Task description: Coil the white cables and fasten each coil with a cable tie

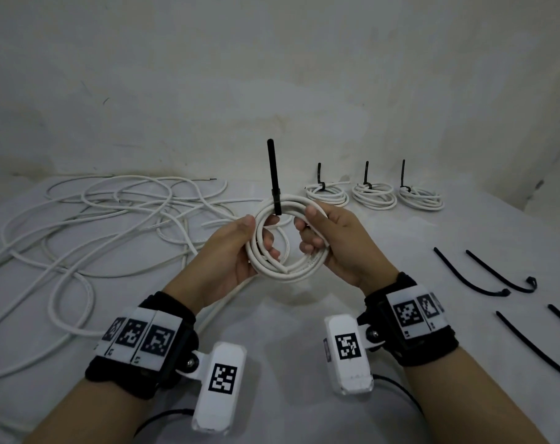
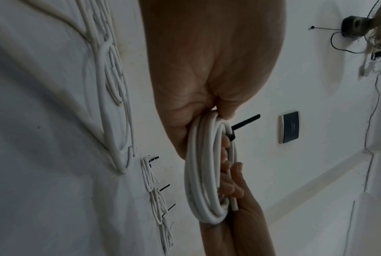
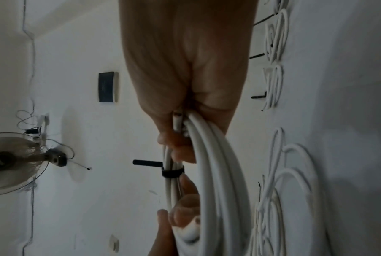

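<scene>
I hold a white cable coil (image 1: 288,274) upright above the table with both hands. My left hand (image 1: 240,248) grips its left side, fingers curled through the ring. My right hand (image 1: 323,238) grips the right side. A black cable tie (image 1: 273,174) is wrapped round the top of the coil, its tail sticking straight up. The left wrist view shows the coil (image 2: 207,181) and the tie (image 2: 239,126); the right wrist view shows the tie's band (image 3: 173,172) round the strands.
Three tied coils (image 1: 326,195) (image 1: 373,195) (image 1: 421,197) sit in a row at the back right. Loose white cables (image 1: 96,219) sprawl over the left of the white table. Several spare black ties (image 1: 470,274) lie at the right edge.
</scene>
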{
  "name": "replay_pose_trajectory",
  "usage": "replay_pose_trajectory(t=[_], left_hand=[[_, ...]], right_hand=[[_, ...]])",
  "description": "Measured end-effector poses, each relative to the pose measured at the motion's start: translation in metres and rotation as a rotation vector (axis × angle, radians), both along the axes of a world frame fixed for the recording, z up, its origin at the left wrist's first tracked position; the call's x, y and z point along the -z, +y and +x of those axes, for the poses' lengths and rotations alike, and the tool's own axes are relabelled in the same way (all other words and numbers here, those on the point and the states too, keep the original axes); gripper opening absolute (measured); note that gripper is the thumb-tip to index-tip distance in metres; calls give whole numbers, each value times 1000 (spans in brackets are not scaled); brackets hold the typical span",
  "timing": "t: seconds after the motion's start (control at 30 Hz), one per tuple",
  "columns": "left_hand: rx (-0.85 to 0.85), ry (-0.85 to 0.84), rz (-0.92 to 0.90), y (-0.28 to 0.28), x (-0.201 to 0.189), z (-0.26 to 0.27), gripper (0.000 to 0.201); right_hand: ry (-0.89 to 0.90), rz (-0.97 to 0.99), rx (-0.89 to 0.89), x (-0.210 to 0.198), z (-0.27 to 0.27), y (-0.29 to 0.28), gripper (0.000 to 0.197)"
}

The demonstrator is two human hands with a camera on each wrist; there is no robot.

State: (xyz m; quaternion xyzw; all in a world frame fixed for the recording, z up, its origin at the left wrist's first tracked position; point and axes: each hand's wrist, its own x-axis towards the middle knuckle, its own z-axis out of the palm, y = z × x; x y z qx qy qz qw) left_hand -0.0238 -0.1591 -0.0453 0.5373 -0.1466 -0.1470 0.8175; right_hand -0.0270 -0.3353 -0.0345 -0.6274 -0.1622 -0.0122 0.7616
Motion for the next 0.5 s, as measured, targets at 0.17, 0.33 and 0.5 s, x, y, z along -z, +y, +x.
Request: replay_pose_trajectory(t=[0.17,0.33,0.5], left_hand=[[10,-17,48,-1,-1,-4,37],[74,-81,135,-7,-2,-9,34],[81,-95,177,-4,-2,-10,35]], right_hand=[[-125,-405,216,-16,3,-12,19],[-322,-601,338,-45,5,-3,2],[-456,-781,450,-46,13,1,18]])
